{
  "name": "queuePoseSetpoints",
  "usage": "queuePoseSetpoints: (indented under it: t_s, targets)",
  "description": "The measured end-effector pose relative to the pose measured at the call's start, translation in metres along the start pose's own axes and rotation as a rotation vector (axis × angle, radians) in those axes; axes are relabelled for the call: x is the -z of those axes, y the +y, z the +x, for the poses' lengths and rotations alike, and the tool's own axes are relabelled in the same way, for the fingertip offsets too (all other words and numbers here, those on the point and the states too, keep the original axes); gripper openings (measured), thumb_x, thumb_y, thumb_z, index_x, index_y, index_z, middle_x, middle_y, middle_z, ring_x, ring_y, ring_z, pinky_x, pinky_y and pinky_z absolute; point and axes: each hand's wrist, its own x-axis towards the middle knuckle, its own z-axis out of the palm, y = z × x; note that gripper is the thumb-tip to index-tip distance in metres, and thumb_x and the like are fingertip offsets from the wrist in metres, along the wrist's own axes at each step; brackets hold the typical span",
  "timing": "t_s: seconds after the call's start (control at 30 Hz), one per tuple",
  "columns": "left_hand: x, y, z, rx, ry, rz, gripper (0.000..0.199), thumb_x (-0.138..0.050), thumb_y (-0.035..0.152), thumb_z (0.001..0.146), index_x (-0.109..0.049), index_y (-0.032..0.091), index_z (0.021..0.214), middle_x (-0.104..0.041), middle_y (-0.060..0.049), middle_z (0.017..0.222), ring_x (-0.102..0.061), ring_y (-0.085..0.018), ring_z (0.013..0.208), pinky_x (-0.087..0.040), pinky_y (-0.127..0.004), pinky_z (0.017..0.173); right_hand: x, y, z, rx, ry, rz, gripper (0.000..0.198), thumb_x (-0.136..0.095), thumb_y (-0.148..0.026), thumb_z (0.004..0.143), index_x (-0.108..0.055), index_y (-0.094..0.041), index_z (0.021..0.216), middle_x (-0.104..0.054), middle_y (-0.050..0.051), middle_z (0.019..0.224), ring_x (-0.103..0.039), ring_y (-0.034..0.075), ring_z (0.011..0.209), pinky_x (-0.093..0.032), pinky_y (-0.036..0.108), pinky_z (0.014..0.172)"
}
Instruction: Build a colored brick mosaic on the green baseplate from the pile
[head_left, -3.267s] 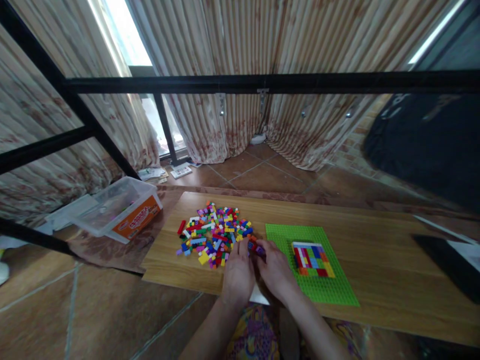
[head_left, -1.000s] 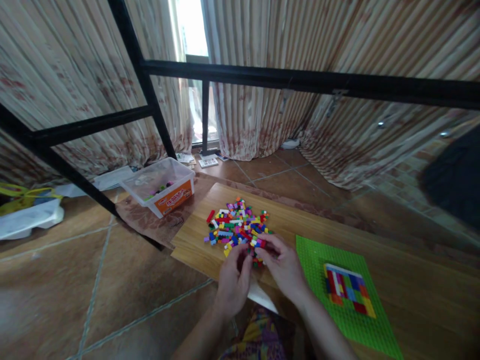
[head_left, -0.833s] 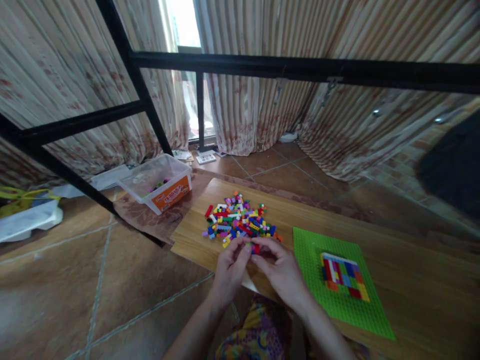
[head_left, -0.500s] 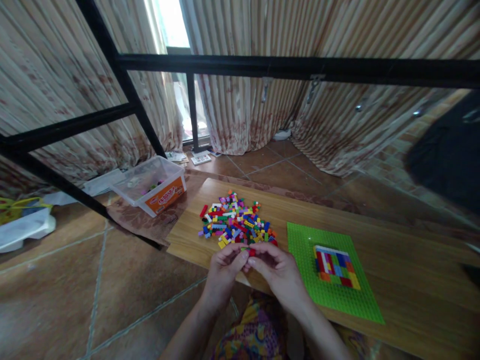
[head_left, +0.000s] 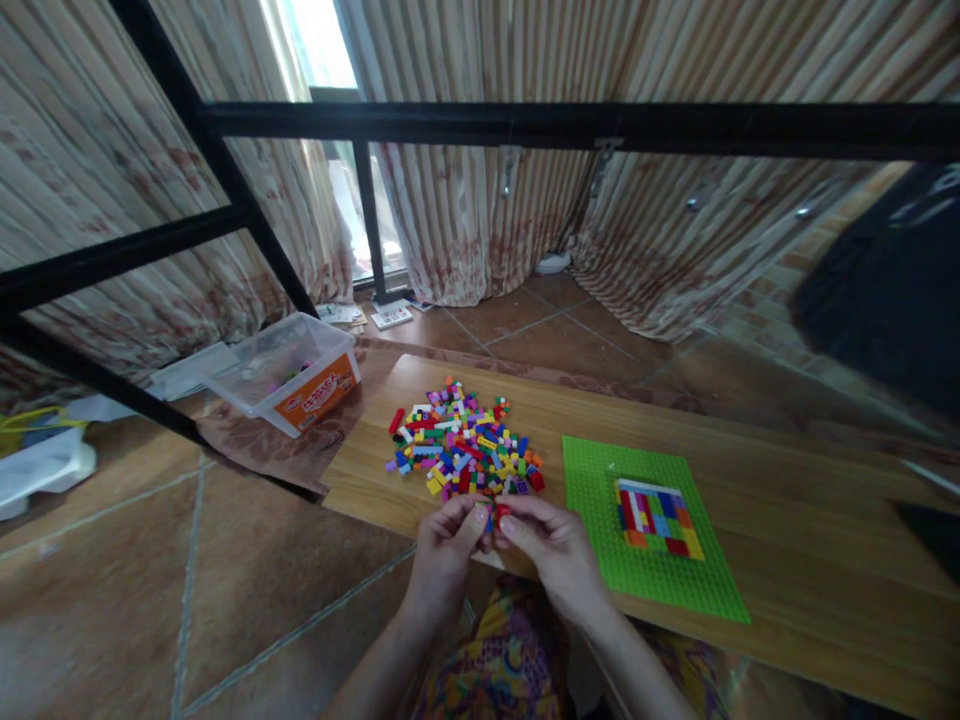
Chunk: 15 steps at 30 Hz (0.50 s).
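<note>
Near the front edge of the table, my left hand (head_left: pixel 448 540) pinches a small toy brick (head_left: pixel 489 519), which shows some blue and is mostly hidden by the fingers. Close beside it, my right hand (head_left: pixel 553 545) has thumb and fingers closed on a red toy brick (head_left: pixel 502 512). Whether the two bricks touch, I cannot make out. Just beyond my hands spreads a pile of mixed toy bricks (head_left: pixel 469 440). To the right, a block of joined multicoloured bricks (head_left: pixel 660 518) sits on a green studded baseplate (head_left: pixel 585 500).
The wooden table (head_left: pixel 810 520) runs off to the right. A clear plastic box (head_left: pixel 300 375) with an orange label and some pieces inside stands left of it on a brown cloth. Black metal bars (head_left: pixel 480 122) cross in front of striped curtains. White papers (head_left: pixel 391 315) lie on the tiled floor.
My hands have drawn slightly apart, and blue now shows at the left fingertips beside the red brick. The whole view has shifted a little, so the table appears further left.
</note>
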Motion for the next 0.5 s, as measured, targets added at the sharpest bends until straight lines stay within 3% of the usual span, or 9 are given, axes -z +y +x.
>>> queuePoseSetpoints:
  t_s: [0.13,0.2,0.33,0.5]
  targets:
    - [0.001,0.005,0.005,0.155,0.019,-0.121,0.036,-0.081,0.042,0.065,-0.07,0.014,0.084,-0.057,0.003,0.058,-0.05,-0.006,0.053,-0.039,-0.019,0.056,0.011,0.001,0.005,0.011,0.068,0.017,0.035,-0.077,-0.044,0.066,-0.074,-0.022,0.093,-0.074,0.003,0.08,-0.067,0.015,0.068,-0.057,0.032,0.068]
    - [0.004,0.011,0.011,0.15,0.06,-0.093,0.038,-0.082,0.042,0.063,-0.069,0.015,0.086,-0.057,0.004,0.061,-0.049,-0.006,0.053,-0.04,-0.019,0.056,0.023,0.001,0.012,0.061,0.158,-0.063,0.037,-0.075,-0.046,0.068,-0.073,-0.022,0.095,-0.074,0.003,0.082,-0.068,0.017,0.072,-0.057,0.035,0.071]
    - [0.02,0.025,0.037,-0.105,0.147,0.252,0.031,-0.075,0.04,0.07,-0.069,0.016,0.09,-0.063,0.001,0.071,-0.054,-0.01,0.061,-0.044,-0.021,0.06,0.053,0.002,0.028,0.185,0.351,-0.465,0.036,-0.066,-0.046,0.075,-0.072,-0.021,0.099,-0.074,0.008,0.096,-0.068,0.021,0.086,-0.055,0.04,0.081]
    - [0.038,0.04,0.079,-0.398,0.246,0.9,0.017,-0.062,0.026,0.081,-0.071,0.018,0.093,-0.07,-0.005,0.088,-0.063,-0.018,0.08,-0.049,-0.029,0.077,0.063,0.01,0.043,0.262,0.365,-0.947,0.034,-0.05,-0.036,0.084,-0.069,-0.019,0.107,-0.071,0.01,0.105,-0.066,0.024,0.094,-0.051,0.044,0.088]
